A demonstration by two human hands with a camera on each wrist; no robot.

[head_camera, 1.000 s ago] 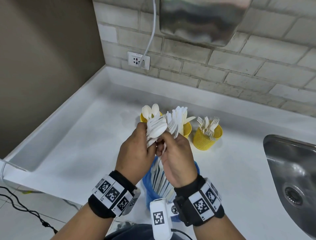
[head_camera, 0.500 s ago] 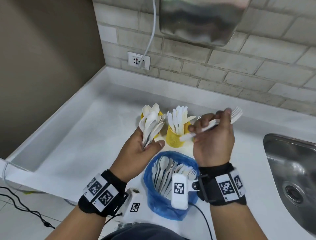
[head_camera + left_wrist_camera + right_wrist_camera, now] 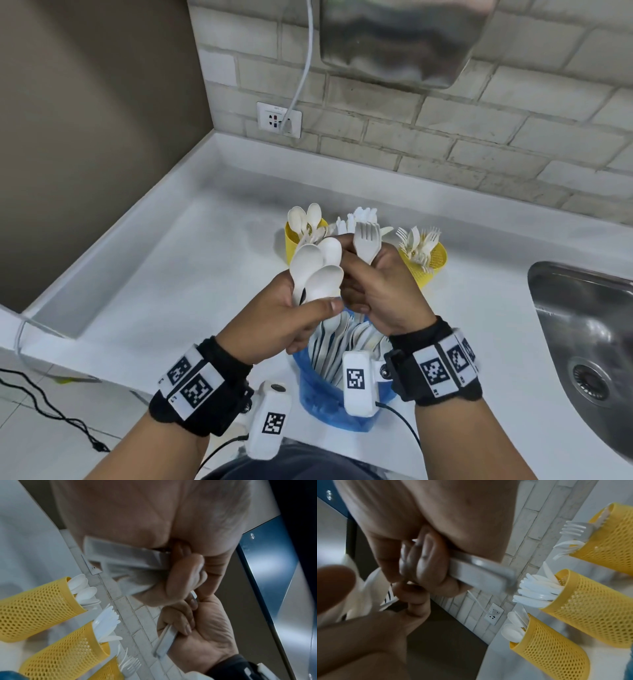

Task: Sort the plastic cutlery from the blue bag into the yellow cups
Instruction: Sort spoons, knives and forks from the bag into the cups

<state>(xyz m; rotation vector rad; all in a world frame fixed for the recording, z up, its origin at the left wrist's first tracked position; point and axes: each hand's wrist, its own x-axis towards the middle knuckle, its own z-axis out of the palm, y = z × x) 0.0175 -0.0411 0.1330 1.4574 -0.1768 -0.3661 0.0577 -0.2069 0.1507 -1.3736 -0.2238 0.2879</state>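
Observation:
My left hand [image 3: 291, 315] grips a bunch of white plastic spoons [image 3: 315, 270] by the handles, bowls up. Touching it on the right, my right hand [image 3: 380, 298] holds a white fork [image 3: 367, 240] upright. Both hover over the blue bag [image 3: 325, 404], which stands open with more cutlery inside. Behind stand three yellow mesh cups: the spoon cup [image 3: 294, 243], the knife cup, mostly hidden with its knives [image 3: 359, 216] showing, and the fork cup [image 3: 433, 263]. The right wrist view shows the fork handle [image 3: 479, 577] in curled fingers. The left wrist view shows the spoon handles [image 3: 120, 563].
A steel sink [image 3: 582, 342] is set into the white counter [image 3: 171, 274] on the right. A brick wall with a socket [image 3: 279, 120] and cable runs behind the cups. A steel box [image 3: 400, 41] hangs above. A brown wall closes the left side.
My right hand came back left from above the fork cup and now touches the left hand, with a fork upright in it. The left hand still holds the spoons.

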